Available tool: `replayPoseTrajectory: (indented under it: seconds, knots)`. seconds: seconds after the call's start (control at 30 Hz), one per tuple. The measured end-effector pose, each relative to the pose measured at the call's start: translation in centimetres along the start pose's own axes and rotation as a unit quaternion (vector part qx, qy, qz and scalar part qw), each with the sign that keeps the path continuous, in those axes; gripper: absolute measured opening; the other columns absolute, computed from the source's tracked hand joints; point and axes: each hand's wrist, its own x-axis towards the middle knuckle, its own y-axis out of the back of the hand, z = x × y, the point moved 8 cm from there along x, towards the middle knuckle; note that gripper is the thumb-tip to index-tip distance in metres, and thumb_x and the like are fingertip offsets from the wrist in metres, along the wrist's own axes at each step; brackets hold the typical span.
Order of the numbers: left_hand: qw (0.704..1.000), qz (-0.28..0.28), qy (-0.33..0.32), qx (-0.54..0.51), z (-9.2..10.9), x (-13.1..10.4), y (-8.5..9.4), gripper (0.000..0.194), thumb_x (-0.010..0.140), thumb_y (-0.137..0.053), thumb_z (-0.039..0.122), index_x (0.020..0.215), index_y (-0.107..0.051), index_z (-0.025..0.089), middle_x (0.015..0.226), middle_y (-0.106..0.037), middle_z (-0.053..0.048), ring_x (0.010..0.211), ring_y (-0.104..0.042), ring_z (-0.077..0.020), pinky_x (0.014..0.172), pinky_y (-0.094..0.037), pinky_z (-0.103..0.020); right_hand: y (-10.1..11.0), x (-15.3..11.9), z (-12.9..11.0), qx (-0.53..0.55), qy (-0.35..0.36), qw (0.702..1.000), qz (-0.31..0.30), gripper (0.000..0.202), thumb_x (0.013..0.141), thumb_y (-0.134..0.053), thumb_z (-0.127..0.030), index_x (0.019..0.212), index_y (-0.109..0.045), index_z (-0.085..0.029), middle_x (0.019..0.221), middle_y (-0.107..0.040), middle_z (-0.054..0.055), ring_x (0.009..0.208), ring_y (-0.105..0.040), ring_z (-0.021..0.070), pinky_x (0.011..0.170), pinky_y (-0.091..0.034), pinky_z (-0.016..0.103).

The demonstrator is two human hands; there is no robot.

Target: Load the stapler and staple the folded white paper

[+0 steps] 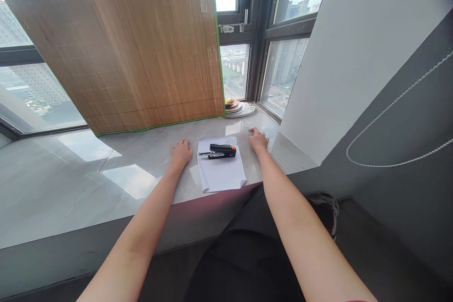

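Note:
A black stapler [222,151] with an orange patch lies across white paper [222,174] on the grey tiled window sill [134,151]. The paper's near corners curl up, and its top right part bears small writing. My left hand [181,153] rests on the sill to the left of the paper, fingers bent and slightly apart, holding nothing. On the right of the paper, my right hand [259,140] lies on the sill; a small dark thing shows at its fingertips, too small to name.
Stacked plates [240,110] stand at the back by the window corner. A bamboo blind [152,47] hangs over the sill's back edge. At the right are a white wall [339,47], a bead cord [385,165] and a shoe [327,212] on the floor.

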Motion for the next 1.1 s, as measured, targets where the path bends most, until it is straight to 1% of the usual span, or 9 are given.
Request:
replayPoseTrajectory:
  seconds: [0.13,0.27,0.37,0.5,0.67,0.83,0.9,1.0,1.1]
  knots:
    - [0.998,0.036,-0.028,-0.046,-0.1,0.0,0.8,0.032,0.098,-0.055,0.017,0.122,-0.077,0.02,0.127,-0.074,-0.019,0.121,-0.07,-0.0363,0.109,-0.052,-0.047,-0.1,-0.1,-0.2,0.005,0.018,1.0,-0.001,0.065,0.089,-0.054,-0.01,0.151,-0.061,-0.028,0.134,-0.076,0.013,0.142,-0.057,0.0313,0.115,-0.041,0.051]
    - [0.996,0.037,-0.015,-0.076,-0.8,0.3,0.7,0.037,0.096,-0.056,0.013,0.127,-0.076,0.017,0.136,-0.068,-0.02,0.106,-0.073,-0.0313,0.106,-0.054,-0.045,0.4,-0.9,-1.3,0.124,0.043,0.991,0.015,0.067,0.082,-0.051,-0.003,0.145,-0.062,-0.025,0.139,-0.077,0.008,0.126,-0.068,0.024,0.107,-0.05,0.039]
    - [0.996,0.056,-0.004,-0.066,-1.2,0.6,0.7,0.041,0.096,-0.058,0.016,0.134,-0.075,0.016,0.147,-0.063,-0.023,0.121,-0.069,-0.0346,0.114,-0.051,-0.046,1.1,-2.5,-3.6,0.22,0.091,0.971,0.023,0.051,0.086,-0.045,-0.004,0.129,-0.067,-0.02,0.128,-0.082,0.008,0.11,-0.072,0.0199,0.098,-0.053,0.033]
    - [0.999,0.025,-0.002,-0.036,-1.5,1.0,0.1,0.035,0.099,-0.054,0.02,0.124,-0.079,0.017,0.145,-0.067,-0.024,0.139,-0.06,-0.0399,0.119,-0.046,-0.052,1.9,-6.3,-7.4,0.251,0.166,0.952,0.053,0.031,0.099,-0.045,-0.019,0.115,-0.071,-0.022,0.116,-0.082,0.009,0.105,-0.073,0.0229,0.099,-0.054,0.037]
    - [0.997,0.029,-0.01,-0.077,-1.4,1.3,0.5,0.027,0.097,-0.058,0.02,0.109,-0.081,0.019,0.125,-0.076,-0.022,0.128,-0.067,-0.0384,0.117,-0.047,-0.05,0.5,-11.7,-11.1,0.219,0.284,0.933,0.021,0.027,0.106,-0.059,-0.044,0.12,-0.072,-0.025,0.126,-0.079,0.009,0.124,-0.066,0.0296,0.107,-0.051,0.045]
    - [0.982,0.056,-0.018,-0.178,-1.5,1.1,1.2,0.014,0.094,-0.065,0.027,0.103,-0.075,0.022,0.12,-0.079,-0.016,0.109,-0.073,-0.0309,0.104,-0.053,-0.043,-1.5,-13.4,-11.7,0.1,0.32,0.942,-0.025,0.034,0.097,-0.076,-0.03,0.13,-0.071,-0.026,0.135,-0.076,0.011,0.134,-0.06,0.035,0.114,-0.046,0.053]
    - [0.952,0.048,-0.037,-0.301,-1.3,1.0,1.5,0.02,0.094,-0.068,0.04,0.103,-0.07,0.023,0.112,-0.079,-0.014,0.096,-0.073,-0.0265,0.093,-0.056,-0.04,-2.3,-13.3,-11.5,0.079,0.313,0.945,-0.045,0.032,0.096,-0.072,-0.021,0.128,-0.071,-0.026,0.131,-0.076,0.011,0.132,-0.061,0.035,0.113,-0.046,0.053]
    - [0.863,0.02,-0.066,-0.501,-0.8,0.9,2.2,0.043,0.086,-0.077,0.062,0.098,-0.064,0.023,0.093,-0.075,-0.008,0.075,-0.064,-0.0188,0.075,-0.054,-0.033,-3.0,-13.2,-11.4,0.084,0.3,0.949,-0.054,0.031,0.097,-0.066,-0.017,0.126,-0.07,-0.026,0.13,-0.076,0.011,0.131,-0.062,0.0344,0.113,-0.046,0.052]
    - [0.802,-0.019,-0.064,-0.594,-0.1,0.8,2.4,0.056,0.078,-0.085,0.069,0.091,-0.056,0.024,0.08,-0.066,-0.001,0.06,-0.05,-0.0115,0.061,-0.045,-0.027,-3.2,-13.2,-11.4,0.093,0.293,0.95,-0.049,0.03,0.097,-0.064,-0.017,0.125,-0.07,-0.027,0.129,-0.076,0.01,0.131,-0.062,0.0338,0.111,-0.048,0.051]
